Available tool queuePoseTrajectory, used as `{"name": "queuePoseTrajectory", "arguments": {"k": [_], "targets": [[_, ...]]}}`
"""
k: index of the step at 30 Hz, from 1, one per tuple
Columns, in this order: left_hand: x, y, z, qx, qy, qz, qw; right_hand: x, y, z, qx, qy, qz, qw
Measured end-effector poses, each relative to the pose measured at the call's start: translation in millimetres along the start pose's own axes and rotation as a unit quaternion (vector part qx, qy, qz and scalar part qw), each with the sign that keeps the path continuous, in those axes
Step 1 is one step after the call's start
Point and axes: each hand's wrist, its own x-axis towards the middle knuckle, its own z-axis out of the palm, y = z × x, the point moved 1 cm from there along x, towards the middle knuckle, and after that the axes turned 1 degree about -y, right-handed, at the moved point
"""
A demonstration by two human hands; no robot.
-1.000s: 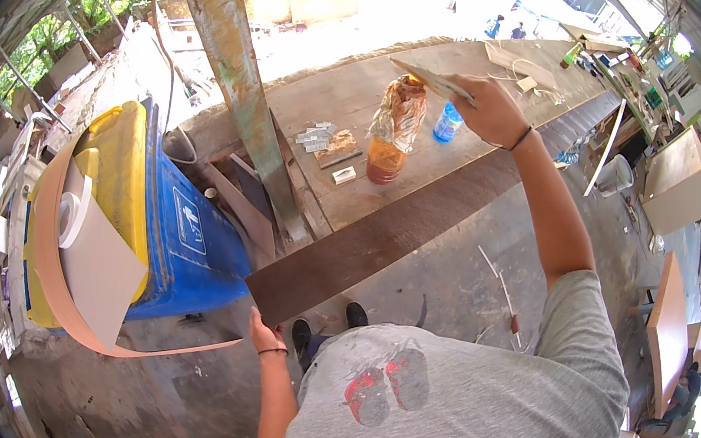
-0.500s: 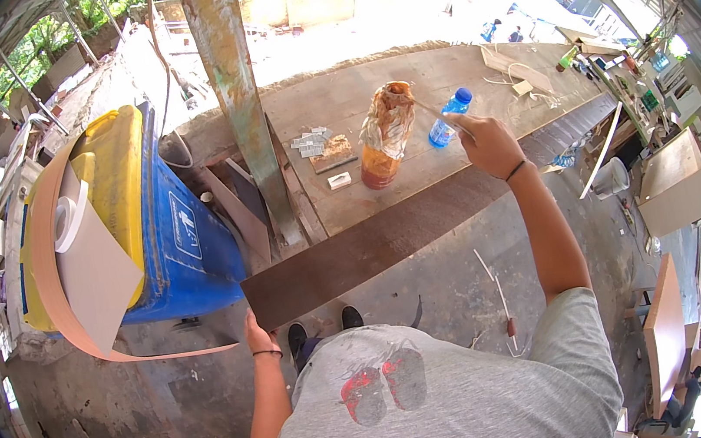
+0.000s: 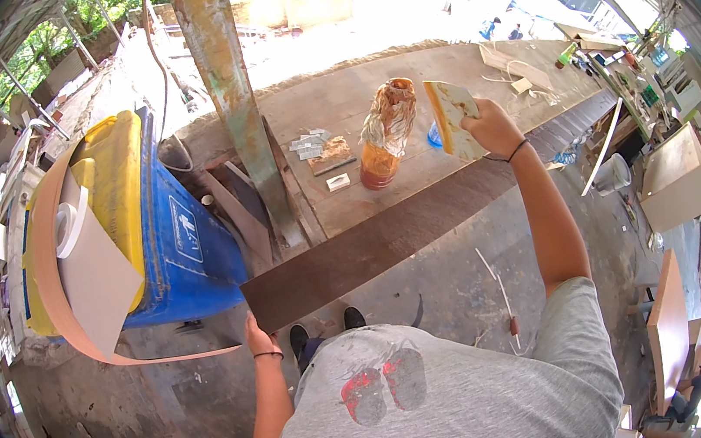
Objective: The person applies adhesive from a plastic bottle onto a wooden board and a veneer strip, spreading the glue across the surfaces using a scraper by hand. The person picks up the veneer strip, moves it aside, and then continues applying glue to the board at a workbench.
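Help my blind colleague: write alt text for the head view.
The right hand holds a flat, stained yellowish spreader above a wooden workbench, near a tall orange-brown container; the left hand touches the left end of a long brown board.

Rusty post (image 3: 223,103) bars the upper left, blue bin (image 3: 216,275) crowding the left! Upper centre, the amber bottle (image 3: 380,168) leaves only a slim gap beside the scraper (image 3: 453,123); below the dark board (image 3: 380,242), right of centre, room opens above the floor (image 3: 456,293).

Yellow-lidded blue bin (image 3: 164,242) | rusty post (image 3: 229,102) | pale bucket (image 3: 612,174) | tan box (image 3: 676,179)
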Motion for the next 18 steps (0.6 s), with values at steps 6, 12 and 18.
{"name": "queuePoseTrajectory", "arguments": {"k": [6, 12, 18], "targets": [[0.9, -4.1, -5.8, 0.010, -0.003, 0.011, 1.000, 3.8, -32.4, -2.8, -0.013, -0.025, -0.035, 0.999], [-7.2, -1.2, 3.8, -0.002, 0.032, 0.005, 0.999, -12.0, -68.8, 1.5, -0.210, 0.005, -0.073, 0.975], [-8.2, 1.8, 7.0, 0.008, 0.020, 0.011, 1.000, -30.8, -32.5, 36.5, -0.382, 0.055, -0.171, 0.907]]}}
